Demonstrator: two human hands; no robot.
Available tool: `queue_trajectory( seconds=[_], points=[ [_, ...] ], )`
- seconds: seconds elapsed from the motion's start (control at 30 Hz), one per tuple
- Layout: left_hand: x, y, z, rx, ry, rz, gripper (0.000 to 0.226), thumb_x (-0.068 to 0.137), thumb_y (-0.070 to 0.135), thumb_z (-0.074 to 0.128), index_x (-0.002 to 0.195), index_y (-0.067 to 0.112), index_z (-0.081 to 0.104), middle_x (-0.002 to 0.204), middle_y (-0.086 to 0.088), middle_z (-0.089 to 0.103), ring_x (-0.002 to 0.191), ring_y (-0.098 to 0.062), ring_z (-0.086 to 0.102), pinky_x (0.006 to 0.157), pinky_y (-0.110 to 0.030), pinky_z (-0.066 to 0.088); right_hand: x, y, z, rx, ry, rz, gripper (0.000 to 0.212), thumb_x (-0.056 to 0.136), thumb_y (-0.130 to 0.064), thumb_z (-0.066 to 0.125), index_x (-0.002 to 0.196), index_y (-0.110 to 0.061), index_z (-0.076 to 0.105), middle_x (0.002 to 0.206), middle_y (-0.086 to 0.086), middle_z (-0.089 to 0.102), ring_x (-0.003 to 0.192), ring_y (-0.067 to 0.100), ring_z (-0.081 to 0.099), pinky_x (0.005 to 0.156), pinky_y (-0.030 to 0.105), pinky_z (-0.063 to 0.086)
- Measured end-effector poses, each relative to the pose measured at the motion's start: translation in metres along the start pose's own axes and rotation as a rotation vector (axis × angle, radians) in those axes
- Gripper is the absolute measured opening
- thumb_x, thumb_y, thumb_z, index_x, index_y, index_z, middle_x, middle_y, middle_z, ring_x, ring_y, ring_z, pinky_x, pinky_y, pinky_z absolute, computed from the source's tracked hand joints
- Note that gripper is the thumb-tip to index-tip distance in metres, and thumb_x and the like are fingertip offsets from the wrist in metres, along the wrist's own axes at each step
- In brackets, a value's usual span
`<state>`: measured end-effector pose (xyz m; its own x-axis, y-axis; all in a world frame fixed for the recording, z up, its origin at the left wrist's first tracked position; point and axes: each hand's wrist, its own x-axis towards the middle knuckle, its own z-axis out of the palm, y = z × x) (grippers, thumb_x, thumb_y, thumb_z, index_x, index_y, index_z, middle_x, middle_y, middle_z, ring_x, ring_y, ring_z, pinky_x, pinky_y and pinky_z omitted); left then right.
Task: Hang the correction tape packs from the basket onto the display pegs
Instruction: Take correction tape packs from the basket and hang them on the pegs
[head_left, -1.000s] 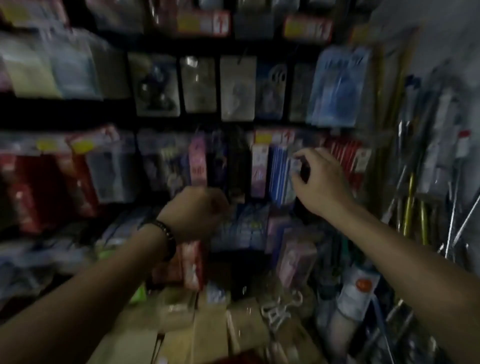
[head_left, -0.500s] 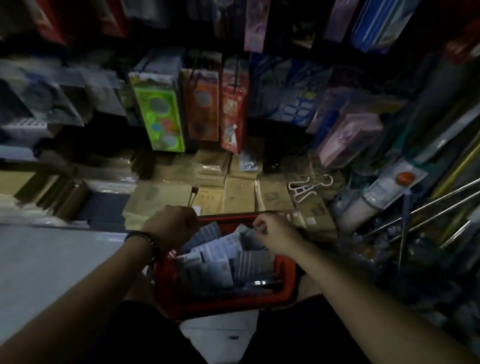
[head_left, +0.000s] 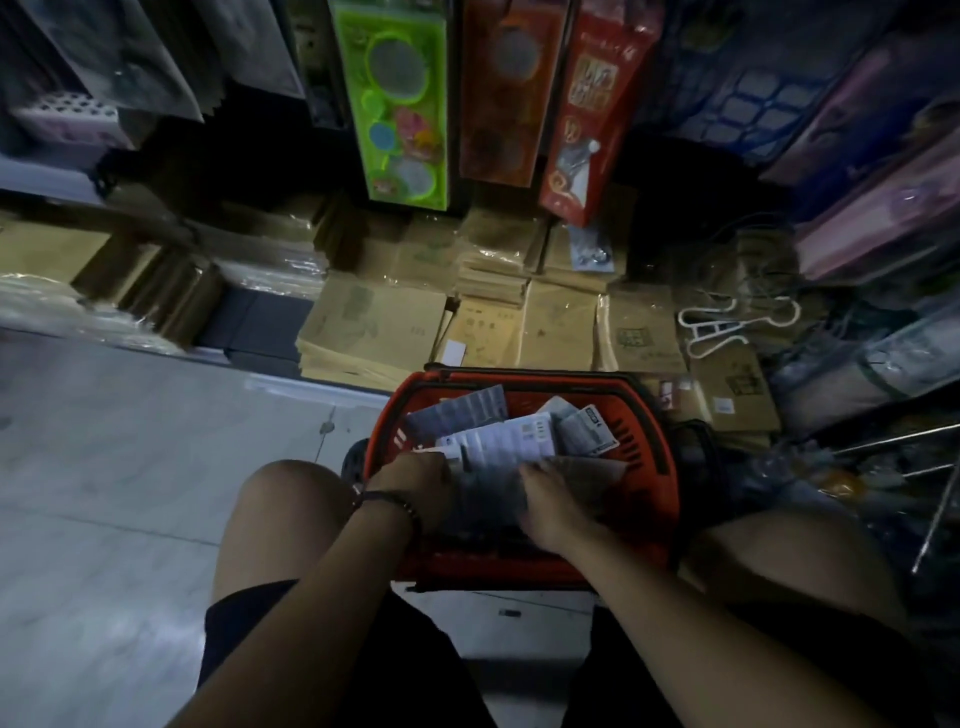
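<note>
While the person crouches with the basket (head_left: 649, 431) parked between the knees, both hands are down inside it, so this looks like the "grab the next one" step, not hanging. The packs (head_left: 511, 441) are all in the basket, a loose pile lying flat and overlapping, most of it just beyond the fingertips toward the far rim.

The left hand (head_left: 413, 486), the one with the wristband (head_left: 395, 501), sits at the near-left edge of the pile with the knuckles up. Its fingers tuck under and out of sight, so there's no telling if it has hold of a pack or is only steadying the stack. The right hand (head_left: 553, 506) is laid over a grey pack, but it's smeared with motion blur, so whether those fingers are flat or pinching is anyone's guess.

Keeping the basket that close makes sense: everything is a short reach away and it can't slide off. Using two hands is probably about peeling one pack off the heap, since flat cards tend to stick and drag their neighbours.

The pegs themselves don't show. Above and past the fingers there's only other hanging stock like the green card (head_left: 400, 104), and the boxes (head_left: 561, 322) stacked beyond the basket. Plenty of packs left, so the job looks nowhere near done.
</note>
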<state>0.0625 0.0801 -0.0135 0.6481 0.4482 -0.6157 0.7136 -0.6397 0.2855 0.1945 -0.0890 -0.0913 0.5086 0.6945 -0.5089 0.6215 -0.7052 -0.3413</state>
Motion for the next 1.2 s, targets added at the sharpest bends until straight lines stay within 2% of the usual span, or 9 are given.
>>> queue_trajectory(
  seconds=[0.1, 0.17, 0.23, 0.33, 0.43, 0.6, 0.83, 0.97, 1.2],
  points=[
    [0.014, -0.009, 0.015, 0.047, -0.054, -0.03, 0.037, 0.107, 0.034, 0.046, 0.136, 0.018, 0.063, 0.135, -0.008, 0.067, 0.124, -0.03, 0.064, 0.105, -0.045, 0.054, 0.024, -0.002, 0.008, -0.144, 0.133, -0.024, 0.071, 0.087, -0.005, 0.067, 0.15, -0.02, 0.039, 0.163, 0.01, 0.019, 0.149, 0.037, 0.027, 0.112, 0.05, 0.044],
    [0.018, -0.021, 0.025, 0.088, -0.12, -0.001, 0.042, 0.109, 0.035, 0.04, 0.145, 0.019, 0.055, 0.142, -0.008, 0.064, 0.131, -0.03, 0.062, 0.108, -0.05, 0.052, 0.044, -0.003, 0.011, -0.279, 0.195, -0.057, 0.085, 0.083, -0.003, 0.071, 0.158, -0.017, 0.033, 0.167, 0.015, 0.017, 0.154, 0.041, 0.017, 0.117, 0.056, 0.037],
    [0.022, -0.032, 0.031, 0.114, -0.166, 0.006, 0.042, 0.11, 0.036, 0.039, 0.147, 0.021, 0.052, 0.143, -0.008, 0.063, 0.13, -0.029, 0.063, 0.107, -0.05, 0.054, 0.063, -0.003, 0.017, -0.389, 0.213, -0.074, 0.087, 0.081, -0.007, 0.076, 0.158, -0.012, 0.037, 0.163, 0.02, 0.033, 0.151, 0.044, 0.026, 0.119, 0.06, 0.033],
    [0.023, -0.038, 0.03, 0.119, -0.189, 0.011, 0.038, 0.109, 0.034, 0.043, 0.141, 0.021, 0.056, 0.137, -0.007, 0.067, 0.123, -0.029, 0.066, 0.102, -0.046, 0.057, 0.076, -0.007, 0.024, -0.498, 0.253, -0.085, 0.061, 0.081, -0.015, 0.077, 0.139, -0.011, 0.06, 0.127, 0.019, 0.062, 0.122, 0.042, 0.053, 0.106, 0.058, 0.042],
    [0.024, -0.036, 0.025, 0.139, -0.176, -0.06, 0.038, 0.106, 0.034, 0.05, 0.137, 0.014, 0.061, 0.135, -0.011, 0.066, 0.123, -0.032, 0.065, 0.104, -0.044, 0.055, 0.073, -0.014, 0.018, -0.543, 0.226, -0.104, 0.049, 0.076, -0.013, 0.08, 0.124, -0.014, 0.068, 0.108, 0.014, 0.064, 0.103, 0.038, 0.059, 0.092, 0.05, 0.044],
    [0.015, -0.038, 0.02, 0.107, -0.174, -0.032, 0.035, 0.11, 0.031, 0.046, 0.138, 0.014, 0.059, 0.133, -0.01, 0.068, 0.12, -0.028, 0.067, 0.101, -0.041, 0.057, 0.067, -0.011, 0.009, -0.505, 0.071, -0.087, 0.058, 0.087, -0.012, 0.073, 0.141, -0.019, 0.051, 0.139, 0.015, 0.044, 0.129, 0.038, 0.044, 0.1, 0.048, 0.046],
    [0.006, -0.039, 0.018, -0.083, -0.18, -0.083, 0.035, 0.108, 0.037, 0.051, 0.136, 0.018, 0.058, 0.129, -0.008, 0.068, 0.117, -0.025, 0.066, 0.102, -0.043, 0.057, 0.058, -0.015, -0.005, -0.444, 0.027, 0.009, 0.035, 0.099, -0.018, 0.062, 0.134, -0.021, 0.059, 0.133, 0.007, 0.059, 0.128, 0.032, 0.052, 0.099, 0.043, 0.046],
    [0.007, -0.043, 0.016, -0.065, -0.151, -0.087, 0.032, 0.104, 0.04, 0.052, 0.129, 0.021, 0.06, 0.123, -0.004, 0.069, 0.105, -0.02, 0.066, 0.091, -0.037, 0.059, 0.049, -0.003, -0.022, -0.075, 0.15, 0.035, 0.035, 0.103, -0.035, 0.061, 0.134, -0.022, 0.064, 0.136, 0.005, 0.06, 0.122, 0.03, 0.057, 0.097, 0.043, 0.05],
    [-0.001, -0.04, 0.01, -0.063, -0.117, -0.091, 0.033, 0.105, 0.04, 0.05, 0.129, 0.022, 0.062, 0.123, -0.006, 0.07, 0.109, -0.025, 0.068, 0.096, -0.043, 0.059, 0.02, -0.008, -0.007, -0.027, 0.194, -0.218, 0.038, 0.106, -0.035, 0.057, 0.139, -0.016, 0.059, 0.135, 0.002, 0.057, 0.123, 0.025, 0.053, 0.099, 0.041, 0.046]
  ],
)
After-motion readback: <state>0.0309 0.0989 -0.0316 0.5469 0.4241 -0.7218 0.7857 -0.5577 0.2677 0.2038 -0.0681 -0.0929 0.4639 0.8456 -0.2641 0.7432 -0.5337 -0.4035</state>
